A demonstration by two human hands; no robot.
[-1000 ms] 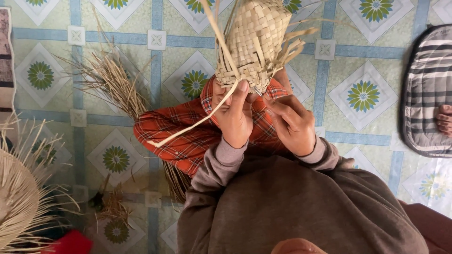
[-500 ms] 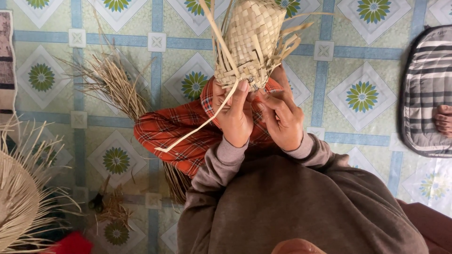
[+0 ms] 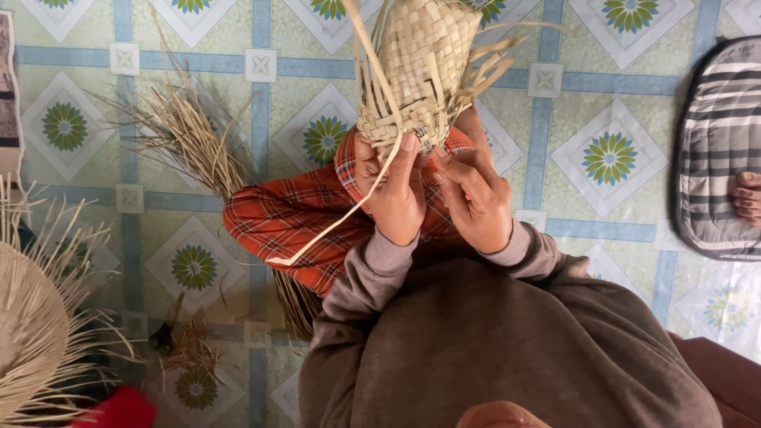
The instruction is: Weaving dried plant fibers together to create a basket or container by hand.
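Brown sleeves (image 3: 444,317) of my sweater fill the near edge, and just past them both my hands are up at a woven piece. My left hand (image 3: 394,190) is curled closed on the lower rim of the basket (image 3: 420,67), thumb pressed against the weave, with one long pale strip (image 3: 333,226) trailing from under my fingers down across my lap. My right hand (image 3: 476,198) is half closed, its fingertips pinching at the same rim beside the left.

That basket is tan, plaited from flat dried leaf strips in a tight checker weave, rounded, held upright above my knee, with loose unwoven ends sticking out to the right and upward. Under it lies my red plaid cloth (image 3: 301,222). Beyond, on the tiled floor (image 3: 610,158), a bundle of dry fibres (image 3: 186,139) lies to the left, a woven round mat (image 3: 32,333) at the far left, and a striped cushion (image 3: 717,143) to the right.
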